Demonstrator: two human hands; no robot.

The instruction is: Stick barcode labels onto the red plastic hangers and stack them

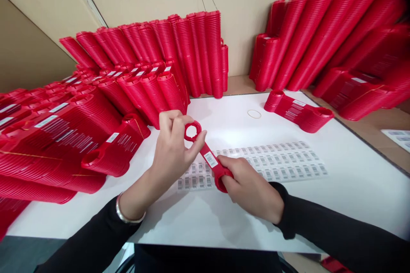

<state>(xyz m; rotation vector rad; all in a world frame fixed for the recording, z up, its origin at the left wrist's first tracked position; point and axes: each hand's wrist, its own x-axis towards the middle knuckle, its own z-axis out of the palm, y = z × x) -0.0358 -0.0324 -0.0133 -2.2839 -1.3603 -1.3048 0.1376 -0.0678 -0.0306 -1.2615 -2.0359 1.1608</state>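
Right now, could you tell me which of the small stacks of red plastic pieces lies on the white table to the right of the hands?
The short labelled stack beyond the barcode sheet, lying alone near the rubber band; the others crowd the left side.

red handle (208, 158), white barcode label (210, 159)

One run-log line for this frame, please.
left hand: grips ring end | right hand: grips other end | item: red plastic labelled strap | under: white barcode sticker sheet

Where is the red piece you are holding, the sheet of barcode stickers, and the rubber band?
red plastic piece (209, 158), head view, on its white barcode label.
barcode sticker sheet (282, 165), head view, on its middle rows.
rubber band (254, 114), head view, on the loop lying on the white table.
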